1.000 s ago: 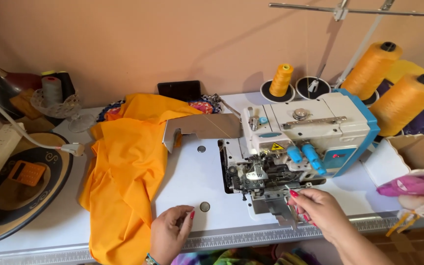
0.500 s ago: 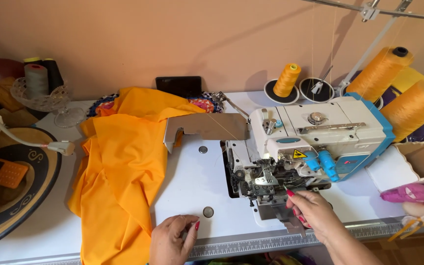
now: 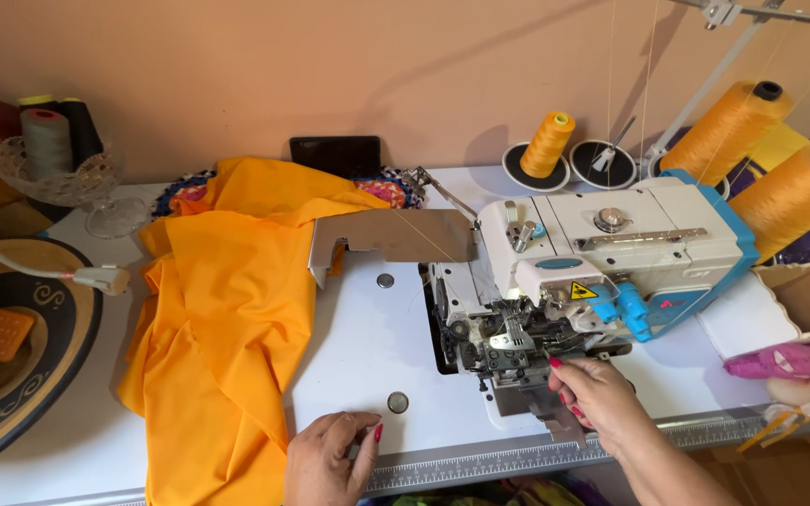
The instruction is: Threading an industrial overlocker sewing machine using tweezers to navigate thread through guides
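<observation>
The right hand (image 3: 602,403) reaches up from 5 o'clock to the open front of the sewing machine (image 3: 602,262), its fingertips (image 3: 560,370) drawn together at the metal parts under the needle; whether the grip pinches a thread there cannot be told. The left hand (image 3: 330,459) rests on the white counter (image 3: 367,328) at 6 o'clock, fingers loosely curled and holding nothing, just beside the lower edge of the orange cloth (image 3: 227,309). That cloth lies heaped from 7 o'clock up toward 11 o'clock, well apart from the needle. A small round metal plug (image 3: 397,402) sits in the counter between the two hands. Behind the machine, at 1 to 2 o'clock, stand orange thread cones (image 3: 547,145). A dark round tray (image 3: 39,375) lies at 9 o'clock.
</observation>
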